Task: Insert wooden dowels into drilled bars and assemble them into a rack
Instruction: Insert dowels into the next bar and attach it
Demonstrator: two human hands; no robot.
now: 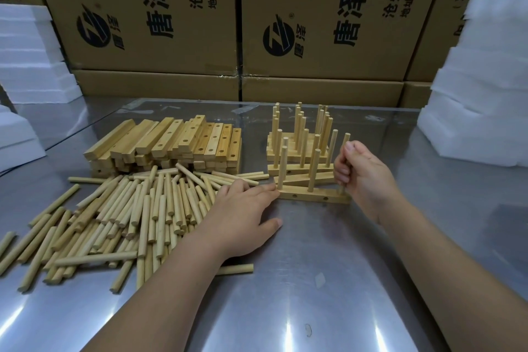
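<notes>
A drilled bar [311, 196] lies on the steel table with two dowels standing in it. My right hand [361, 177] grips a third dowel [345, 138] upright at the bar's right end. My left hand [243, 214] lies flat with straight fingers, its fingertips touching the bar's left end. A loose pile of dowels [125, 208] spreads to the left. Behind the pile is a stack of drilled bars [177, 143]. Several finished bars with dowels [300, 148] stand stacked right behind the bar.
Cardboard boxes [314, 23] wall off the back of the steel table [328, 280]. White foam blocks are stacked at the right [480, 80] and the left [31, 54]. One stray dowel [237, 269] lies under my left forearm.
</notes>
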